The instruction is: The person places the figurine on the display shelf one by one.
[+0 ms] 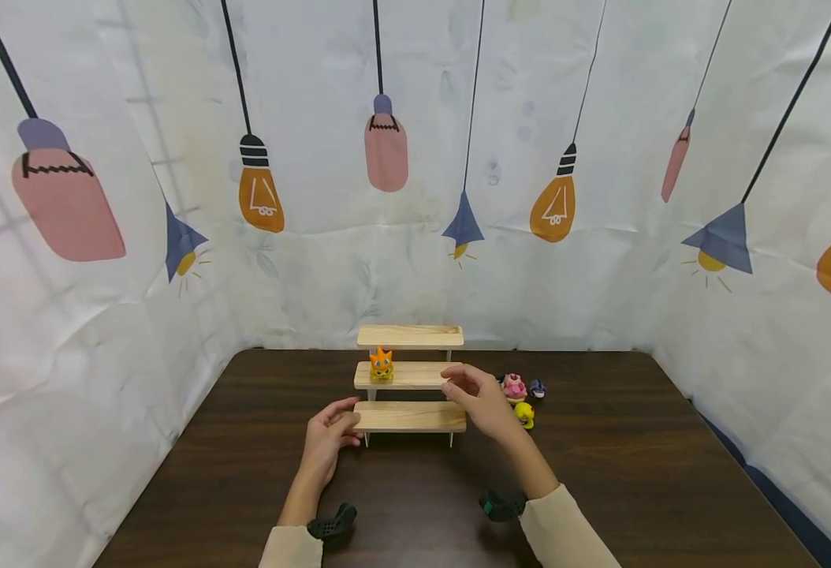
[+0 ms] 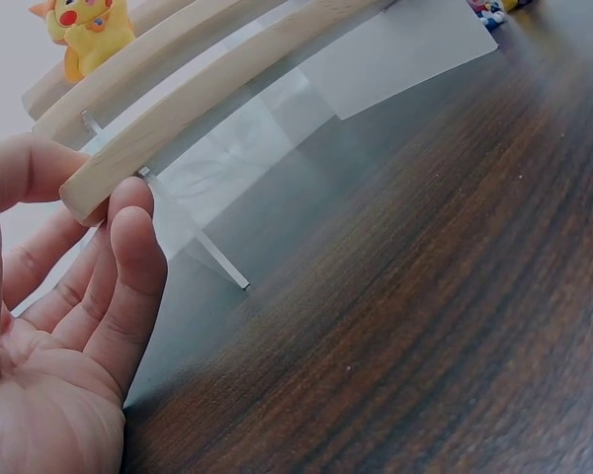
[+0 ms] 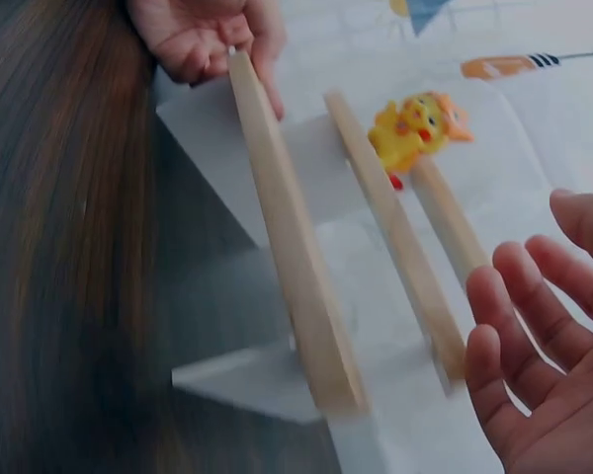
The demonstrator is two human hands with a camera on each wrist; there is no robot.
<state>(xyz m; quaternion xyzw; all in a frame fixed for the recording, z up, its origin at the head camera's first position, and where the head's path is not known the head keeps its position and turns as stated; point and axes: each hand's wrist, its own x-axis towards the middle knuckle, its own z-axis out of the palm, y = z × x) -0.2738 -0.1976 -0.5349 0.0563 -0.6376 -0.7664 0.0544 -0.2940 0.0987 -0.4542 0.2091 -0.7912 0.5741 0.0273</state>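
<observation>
A three-tier wooden display stand (image 1: 408,416) with clear side panels stands on the table. My left hand (image 1: 329,435) pinches the left end of its lowest board (image 2: 168,118), thumb above and fingers beneath. On the left part of the middle board (image 1: 419,375) sits a yellow figurine (image 1: 381,365) with an orange spiky top and red cheeks. By that board's right end is my right hand (image 1: 482,404), its fingers loosely bent with nothing between them, as the right wrist view also shows.
Right of the stand, beyond my right hand, lie several small figurines: a pink one (image 1: 513,386), a yellow one (image 1: 525,415) and a dark blue one (image 1: 538,388). A white curtain (image 1: 302,292) with printed lamps borders the dark wooden table (image 1: 600,473).
</observation>
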